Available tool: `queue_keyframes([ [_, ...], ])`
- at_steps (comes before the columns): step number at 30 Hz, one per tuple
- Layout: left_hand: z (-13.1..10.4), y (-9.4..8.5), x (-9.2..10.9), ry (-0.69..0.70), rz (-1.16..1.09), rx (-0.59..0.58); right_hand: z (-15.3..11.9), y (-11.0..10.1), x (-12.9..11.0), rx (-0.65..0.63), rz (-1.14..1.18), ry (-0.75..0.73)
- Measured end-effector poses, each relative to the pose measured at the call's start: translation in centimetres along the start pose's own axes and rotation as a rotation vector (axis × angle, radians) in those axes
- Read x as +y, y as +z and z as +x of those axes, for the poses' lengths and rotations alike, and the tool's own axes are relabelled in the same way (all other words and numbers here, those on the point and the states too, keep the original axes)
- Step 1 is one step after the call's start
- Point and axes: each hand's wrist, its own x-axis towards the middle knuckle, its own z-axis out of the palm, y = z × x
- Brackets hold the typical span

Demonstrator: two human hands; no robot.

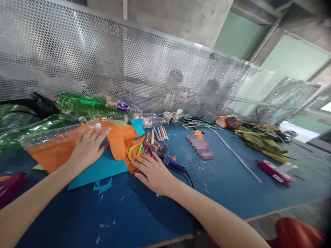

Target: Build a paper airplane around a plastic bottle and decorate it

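My left hand lies with its fingers spread on a sheet of orange paper. Under and beside that sheet is blue paper. My right hand rests palm down, fingers stretched out, over orange paper scraps and close to a hand tool with yellow and red loop handles; whether the fingertips touch the handle I cannot tell. Just right of this hand lies a dark blue glue gun with its cord. Several pastel sticks lie behind the tool.
Green plastic bottles and clear bottles line the back left, against a perforated metal screen. Straws, dried leaves and a magenta box are to the right. A red stool stands below the table edge.
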Motion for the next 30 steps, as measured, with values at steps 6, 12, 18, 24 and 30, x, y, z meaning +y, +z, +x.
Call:
queue_keyframes([
  [6, 0.1, -1.9, 1.4, -0.022, 0.01, 0.013, 0.2, 0.0, 0.0, 0.02, -0.018, -0.016],
  [12, 0.3, -2.5, 2.6, 0.091, -0.092, 0.106, 0.3, 0.3, -0.3, 0.049, -0.042, -0.005],
  [18, -0.3, -2.4, 6.0, 0.456, -0.314, 0.028, 0.3, 0.8, 0.1, 0.116, -0.08, 0.071],
  [24, -1.9, -1.8, 8.9, 0.494, -0.305, -0.201, 0.7, 1.1, 1.3, 0.159, -0.147, 0.237],
  [30, -2.3, -2.0, 9.1, 0.369, -0.342, -0.257, 0.7, 0.7, 1.4, 0.202, -0.099, 0.181],
])
